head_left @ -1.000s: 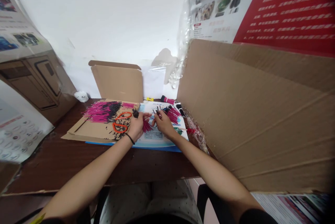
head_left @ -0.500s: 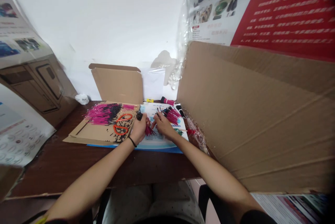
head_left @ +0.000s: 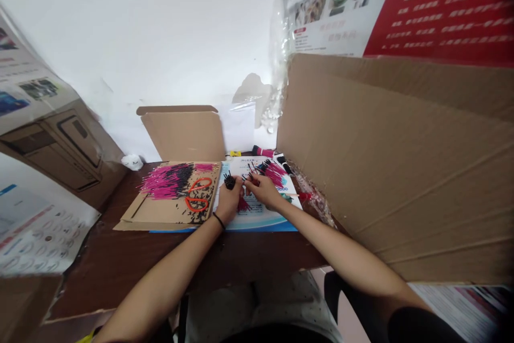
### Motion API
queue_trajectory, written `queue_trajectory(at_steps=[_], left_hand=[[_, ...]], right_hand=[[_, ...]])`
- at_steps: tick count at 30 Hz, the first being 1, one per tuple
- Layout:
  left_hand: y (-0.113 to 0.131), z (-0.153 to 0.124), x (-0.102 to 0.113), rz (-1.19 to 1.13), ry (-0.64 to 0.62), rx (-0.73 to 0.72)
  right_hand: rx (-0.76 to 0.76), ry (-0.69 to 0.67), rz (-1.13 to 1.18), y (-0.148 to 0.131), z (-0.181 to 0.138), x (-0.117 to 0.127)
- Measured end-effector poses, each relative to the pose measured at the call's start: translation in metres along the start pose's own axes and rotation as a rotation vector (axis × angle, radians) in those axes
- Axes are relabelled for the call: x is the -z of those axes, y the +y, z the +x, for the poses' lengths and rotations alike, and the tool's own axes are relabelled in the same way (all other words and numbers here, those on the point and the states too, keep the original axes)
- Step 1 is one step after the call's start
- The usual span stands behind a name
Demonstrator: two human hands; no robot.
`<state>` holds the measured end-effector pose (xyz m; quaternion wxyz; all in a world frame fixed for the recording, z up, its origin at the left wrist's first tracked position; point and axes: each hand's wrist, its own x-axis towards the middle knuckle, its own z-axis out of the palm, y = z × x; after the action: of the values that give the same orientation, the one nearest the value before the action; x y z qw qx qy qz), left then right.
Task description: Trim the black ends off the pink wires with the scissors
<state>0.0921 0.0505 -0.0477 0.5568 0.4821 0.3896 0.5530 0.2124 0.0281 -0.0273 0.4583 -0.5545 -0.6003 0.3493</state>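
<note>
My left hand (head_left: 228,202) is closed around a bundle of magenta wires (head_left: 243,204), with the black ends sticking up above the fist and magenta tails showing below. Close against it on the right, my right hand (head_left: 263,191) is pinched on what look like a few thin wires with dark tips; the fingers partly hide them. To the left, a large pile of loose magenta and black wires (head_left: 166,181) lies on a cardboard flap. Orange-handled scissors (head_left: 197,210) rest there among small black scraps. A smaller pile of wires (head_left: 273,173) lies just beyond my right hand.
A printed sheet (head_left: 267,221) lies under my hands on the dark table (head_left: 236,254). Tied wire bundles (head_left: 265,152) sit at the back right. An upright cardboard lid (head_left: 182,137) stands behind, and a large cardboard panel (head_left: 381,172) walls the right side.
The view has shifted, so the table things appear further right. Both hands stay close together; the left still grips its bundle and the right still pinches beside it.
</note>
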Motion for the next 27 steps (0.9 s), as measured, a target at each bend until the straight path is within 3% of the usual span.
queue_trajectory(at_steps=[4,11,16,22,27], left_hand=[[0.004,-0.001,-0.001,0.02,0.007,0.007],[0.007,0.01,-0.004,-0.194,0.244,0.174],[0.007,0.009,-0.003,-0.23,0.169,0.113],[0.003,0.003,0.0,0.011,0.037,0.062],[0.002,0.007,-0.001,-0.022,0.105,0.069]], right_hand=[[0.016,0.002,-0.089,-0.001,0.0,0.0],[-0.031,0.085,-0.034,0.004,0.007,0.005],[0.031,0.046,-0.104,0.001,0.001,0.002],[0.12,-0.047,-0.15,-0.002,-0.007,-0.007],[0.105,-0.089,-0.088,-0.003,-0.004,-0.003]])
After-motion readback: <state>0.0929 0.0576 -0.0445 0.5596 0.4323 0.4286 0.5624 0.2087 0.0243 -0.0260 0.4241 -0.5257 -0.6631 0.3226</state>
